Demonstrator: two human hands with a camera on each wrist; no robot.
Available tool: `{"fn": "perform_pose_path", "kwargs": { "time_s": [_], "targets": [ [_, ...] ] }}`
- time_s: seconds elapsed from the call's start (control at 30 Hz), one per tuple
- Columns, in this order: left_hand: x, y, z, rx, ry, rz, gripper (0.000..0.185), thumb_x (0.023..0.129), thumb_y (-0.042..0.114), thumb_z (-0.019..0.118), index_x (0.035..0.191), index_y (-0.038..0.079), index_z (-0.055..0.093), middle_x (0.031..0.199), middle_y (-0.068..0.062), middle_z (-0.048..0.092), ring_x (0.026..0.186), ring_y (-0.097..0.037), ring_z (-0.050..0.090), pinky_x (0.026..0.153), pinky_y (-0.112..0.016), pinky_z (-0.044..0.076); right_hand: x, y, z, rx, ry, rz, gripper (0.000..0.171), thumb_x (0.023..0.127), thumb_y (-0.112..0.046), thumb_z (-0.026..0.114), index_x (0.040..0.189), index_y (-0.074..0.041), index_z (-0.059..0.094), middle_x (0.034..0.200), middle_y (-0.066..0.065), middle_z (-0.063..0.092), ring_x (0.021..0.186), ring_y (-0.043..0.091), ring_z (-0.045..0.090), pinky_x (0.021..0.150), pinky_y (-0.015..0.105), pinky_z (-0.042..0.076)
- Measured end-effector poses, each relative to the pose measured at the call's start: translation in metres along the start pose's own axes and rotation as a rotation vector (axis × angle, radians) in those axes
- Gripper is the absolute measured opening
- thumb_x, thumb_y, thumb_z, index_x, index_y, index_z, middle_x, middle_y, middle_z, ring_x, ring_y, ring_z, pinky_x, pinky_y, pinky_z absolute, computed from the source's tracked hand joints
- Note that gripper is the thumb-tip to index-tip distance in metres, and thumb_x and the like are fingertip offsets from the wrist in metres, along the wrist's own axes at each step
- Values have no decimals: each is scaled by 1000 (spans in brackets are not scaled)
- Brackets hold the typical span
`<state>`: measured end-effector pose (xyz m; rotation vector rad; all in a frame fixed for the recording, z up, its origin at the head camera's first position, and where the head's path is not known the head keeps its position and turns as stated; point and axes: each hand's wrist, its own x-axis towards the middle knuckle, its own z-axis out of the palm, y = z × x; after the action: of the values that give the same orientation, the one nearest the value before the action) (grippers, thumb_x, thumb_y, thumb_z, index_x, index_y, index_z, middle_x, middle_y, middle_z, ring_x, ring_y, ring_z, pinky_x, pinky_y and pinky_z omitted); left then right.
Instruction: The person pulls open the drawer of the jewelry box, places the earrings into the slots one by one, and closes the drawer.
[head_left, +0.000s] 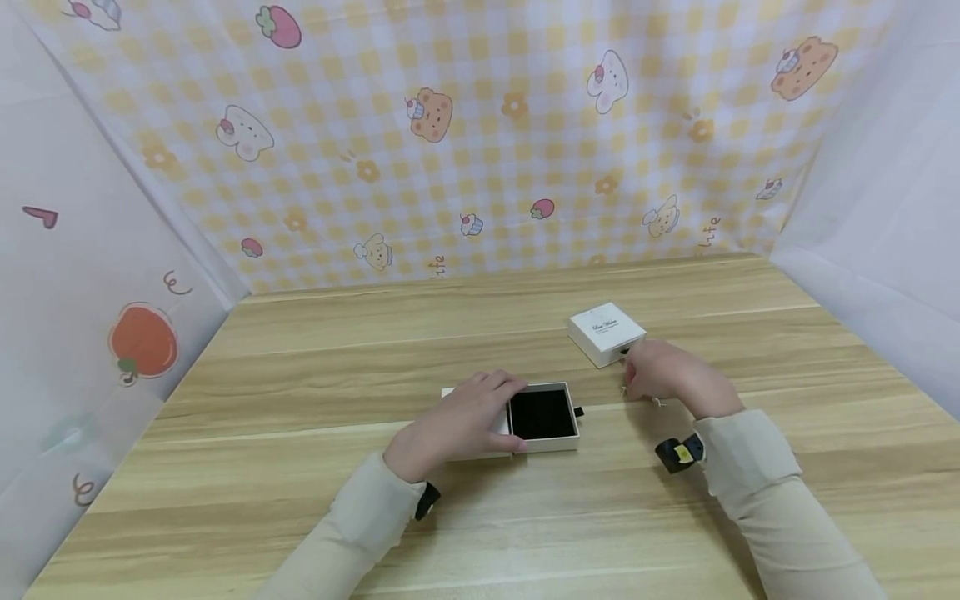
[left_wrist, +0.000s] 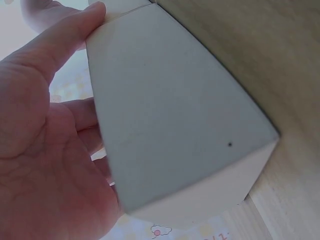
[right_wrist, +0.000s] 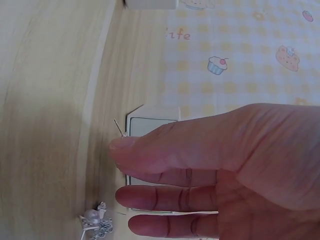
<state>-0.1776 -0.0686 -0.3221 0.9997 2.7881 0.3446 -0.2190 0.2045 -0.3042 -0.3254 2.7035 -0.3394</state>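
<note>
Currently, the left hand (head_left: 463, 417) grips the open box (left_wrist: 175, 110) on the table (head_left: 330, 358); the right hand (head_left: 662, 371) pinches a metal pin (right_wrist: 118, 127) near the closed box (head_left: 606, 327), a pearl earring (right_wrist: 94, 218) lying close by.

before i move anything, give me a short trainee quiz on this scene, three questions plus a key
1. True or false: both white boxes are fully closed.
2. Multiple choice: what colour is the lining in the open drawer? a) red b) black c) green
3. Short answer: which of the two hands pinches the thin metal pin?

Key:
1. False; the white box held by the left hand has its drawer slid out.
2. b
3. The right hand.
</note>
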Motion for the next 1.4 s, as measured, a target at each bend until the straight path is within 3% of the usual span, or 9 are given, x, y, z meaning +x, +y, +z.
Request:
{"fn": "perform_pose_path", "kwargs": {
  "time_s": [0.23, 0.43, 0.73, 1.03, 1.4],
  "targets": [
    [0, 0, -1, 1, -4, 3, 78, 80, 50, 66, 141, 10, 39, 141, -5, 42, 129, -24, 40, 106, -38, 34, -3, -2, -1, -11, 28, -24, 14, 76, -7, 64, 64, -8, 57, 62, 0, 50, 57, 12, 45, 51, 24, 35],
    [-1, 0, -1, 11, -3, 6, 78, 80, 51, 65, 141, 10, 39, 142, -5, 42, 130, -24, 39, 107, -38, 34, -6, -6, -4, -34, 57, -39, 7, 77, -10, 65, 72, -6, 61, 70, 3, 56, 62, 15, 49, 54, 26, 39],
    [-1, 1, -2, 2, -9, -1, 78, 81, 49, 66, 142, 10, 38, 142, -5, 41, 130, -25, 38, 107, -39, 34, -10, -11, -8, -34, 75, -57, 7, 81, -10, 62, 76, -5, 63, 70, 3, 57, 62, 16, 50, 54, 26, 39],
    [0, 1, -2, 7, -10, -5, 78, 81, 50, 66, 142, 11, 37, 143, -5, 41, 131, -25, 38, 107, -39, 33, -13, -17, -10, -119, 190, -151, 9, 79, -10, 63, 81, -2, 66, 80, 6, 62, 73, 18, 54, 65, 32, 46],
    [-2, 2, -5, -32, 15, 5, 75, 85, 49, 61, 143, 11, 35, 143, -6, 41, 132, -25, 38, 108, -43, 31, -22, -33, -10, -170, 308, -222, 6, 81, -13, 66, 79, -7, 67, 82, 5, 59, 81, 24, 52, 73, 40, 45]
  ]
}}
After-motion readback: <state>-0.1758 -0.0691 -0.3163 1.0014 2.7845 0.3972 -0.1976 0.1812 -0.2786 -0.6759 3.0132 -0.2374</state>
